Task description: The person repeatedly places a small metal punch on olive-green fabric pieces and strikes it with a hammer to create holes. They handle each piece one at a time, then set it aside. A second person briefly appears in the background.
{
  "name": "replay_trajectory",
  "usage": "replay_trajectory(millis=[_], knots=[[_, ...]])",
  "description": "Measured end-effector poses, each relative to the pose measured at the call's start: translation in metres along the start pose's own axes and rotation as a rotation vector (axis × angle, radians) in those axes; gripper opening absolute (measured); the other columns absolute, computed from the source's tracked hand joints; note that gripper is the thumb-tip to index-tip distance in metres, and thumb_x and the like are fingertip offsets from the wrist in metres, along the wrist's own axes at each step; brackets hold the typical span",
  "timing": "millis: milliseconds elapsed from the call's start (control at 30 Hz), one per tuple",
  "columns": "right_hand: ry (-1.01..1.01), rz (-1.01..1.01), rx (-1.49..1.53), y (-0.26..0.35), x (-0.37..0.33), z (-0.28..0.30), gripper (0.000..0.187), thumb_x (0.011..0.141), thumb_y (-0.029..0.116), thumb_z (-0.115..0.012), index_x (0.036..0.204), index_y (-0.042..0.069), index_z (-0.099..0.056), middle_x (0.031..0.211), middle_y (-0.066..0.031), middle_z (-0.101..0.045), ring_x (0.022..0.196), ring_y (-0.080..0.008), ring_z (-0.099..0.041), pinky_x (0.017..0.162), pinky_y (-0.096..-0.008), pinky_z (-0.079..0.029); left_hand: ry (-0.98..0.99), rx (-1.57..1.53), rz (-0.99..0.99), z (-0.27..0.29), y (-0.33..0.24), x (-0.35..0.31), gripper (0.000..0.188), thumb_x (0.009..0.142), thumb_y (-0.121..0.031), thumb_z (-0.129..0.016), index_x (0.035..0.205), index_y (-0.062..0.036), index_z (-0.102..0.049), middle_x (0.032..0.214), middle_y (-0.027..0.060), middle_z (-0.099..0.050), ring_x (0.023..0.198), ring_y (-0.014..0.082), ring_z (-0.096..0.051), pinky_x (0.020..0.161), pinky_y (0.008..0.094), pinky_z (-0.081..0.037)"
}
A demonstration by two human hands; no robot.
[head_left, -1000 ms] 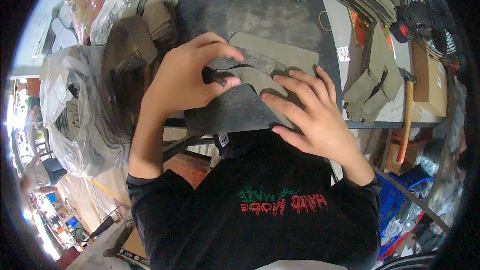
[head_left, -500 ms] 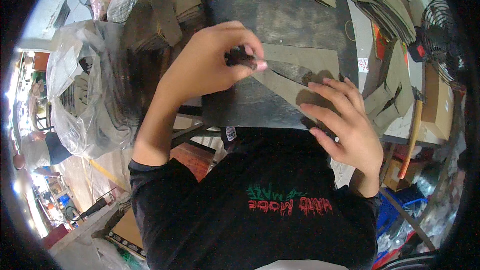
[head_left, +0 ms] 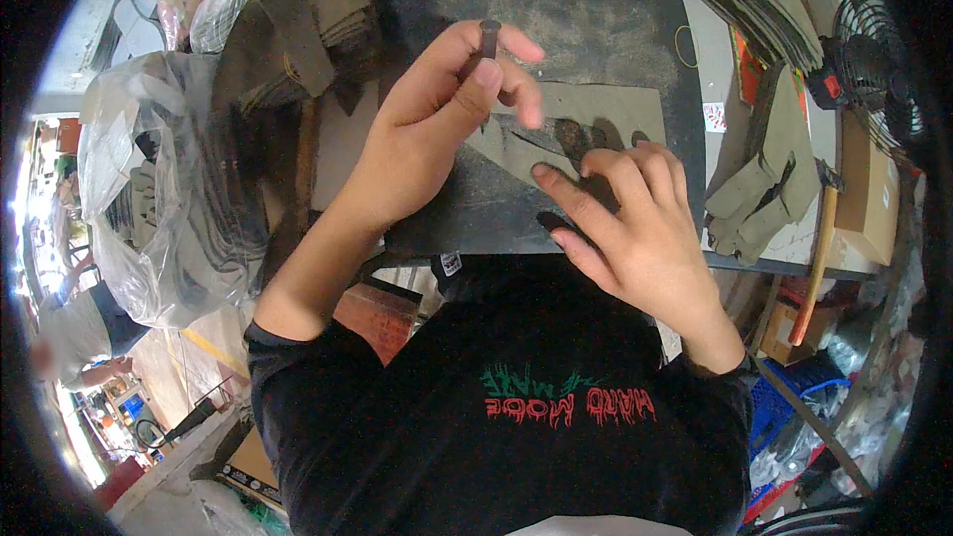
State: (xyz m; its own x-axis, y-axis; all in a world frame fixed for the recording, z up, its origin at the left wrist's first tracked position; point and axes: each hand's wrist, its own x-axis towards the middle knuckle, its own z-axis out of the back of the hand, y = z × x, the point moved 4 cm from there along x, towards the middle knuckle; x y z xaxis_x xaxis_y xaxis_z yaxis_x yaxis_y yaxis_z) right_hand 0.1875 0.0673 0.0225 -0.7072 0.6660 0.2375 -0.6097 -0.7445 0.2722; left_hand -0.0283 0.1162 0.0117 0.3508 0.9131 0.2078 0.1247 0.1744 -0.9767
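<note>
At the far left a clear plastic bag [head_left: 149, 208] stuffed with dark cut pieces slumps beside the bench, near enough to take or give stock without a stretch. Next to it the left hand [head_left: 427, 129] is raised over the dark work board [head_left: 596, 30], thumb and fingers pinched shut on a short dark punch-like tool [head_left: 488, 40]; that grip suggests it is being steered by its upper end. The tool's long axis runs roughly up and down the picture, its blunt end toward the far edge of the bench. Under and right of it lies the olive cut piece [head_left: 606, 109], flat on the board, its long axis running left to right. The right hand [head_left: 635, 228] spreads open on that piece, fingertips pressing, seemingly to stop it sliding. Farther right a wooden-handled hammer [head_left: 819, 248] hangs off the bench edge.
</note>
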Motion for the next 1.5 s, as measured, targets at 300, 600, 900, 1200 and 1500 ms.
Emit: replay_trajectory(millis=[300,600,900,1200,1500], knots=[[-0.023,-0.052,-0.009,-0.003,0.007,-0.005,0.051,0.092,0.023,-0.074,0.142,0.015,-0.068,0.120,-0.0100,-0.056,0.110,-0.0334,-0.054,0.109,-0.0524,-0.039,0.028,0.151,-0.134,0.006,-0.014,0.000,0.024,0.106,-0.002,-0.065,0.130,-0.0043,-0.065,0.123,0.0051,-0.074,0.103,0.0119,-0.066,0.087,0.0281,-0.054],[-0.068,-0.035,0.074,-0.017,0.006,-0.007,0.045,0.088,0.013,-0.072,0.133,0.014,-0.071,0.116,-0.0077,-0.058,0.110,-0.0309,-0.056,0.104,-0.0480,-0.040,0.074,0.087,0.027,-0.009,0.004,-0.002,0.020,0.101,0.005,-0.064,0.120,-0.0012,-0.066,0.110,0.0049,-0.070,0.098,0.0124,-0.069,0.088,0.0295,-0.056],[-0.068,-0.052,0.088,-0.017,0.007,-0.006,0.044,0.087,0.013,-0.072,0.131,0.014,-0.074,0.116,-0.0088,-0.057,0.110,-0.0320,-0.055,0.104,-0.0465,-0.040,0.093,0.095,0.073,-0.006,0.012,-0.002,0.017,0.104,0.001,-0.062,0.120,-0.0013,-0.065,0.110,0.0044,-0.068,0.099,0.0127,-0.068,0.088,0.0300,-0.056],[-0.073,-0.051,0.079,-0.017,0.008,-0.007,0.044,0.088,0.013,-0.071,0.131,0.015,-0.074,0.117,-0.0083,-0.057,0.110,-0.0319,-0.055,0.104,-0.0460,-0.040,0.096,0.056,0.077,-0.006,0.014,-0.002,0.017,0.104,0.001,-0.061,0.121,-0.0016,-0.064,0.110,0.0046,-0.067,0.100,0.0127,-0.069,0.088,0.0289,-0.057],[-0.069,-0.047,0.088,-0.018,0.007,-0.007,0.043,0.088,0.013,-0.071,0.131,0.015,-0.074,0.116,-0.0086,-0.058,0.109,-0.0324,-0.055,0.103,-0.0457,-0.040,0.081,0.026,0.094,-0.007,0.015,-0.002,0.019,0.103,0.004,-0.061,0.121,-0.0013,-0.064,0.111,0.0052,-0.068,0.100,0.0133,-0.070,0.089,0.0290,-0.057]])
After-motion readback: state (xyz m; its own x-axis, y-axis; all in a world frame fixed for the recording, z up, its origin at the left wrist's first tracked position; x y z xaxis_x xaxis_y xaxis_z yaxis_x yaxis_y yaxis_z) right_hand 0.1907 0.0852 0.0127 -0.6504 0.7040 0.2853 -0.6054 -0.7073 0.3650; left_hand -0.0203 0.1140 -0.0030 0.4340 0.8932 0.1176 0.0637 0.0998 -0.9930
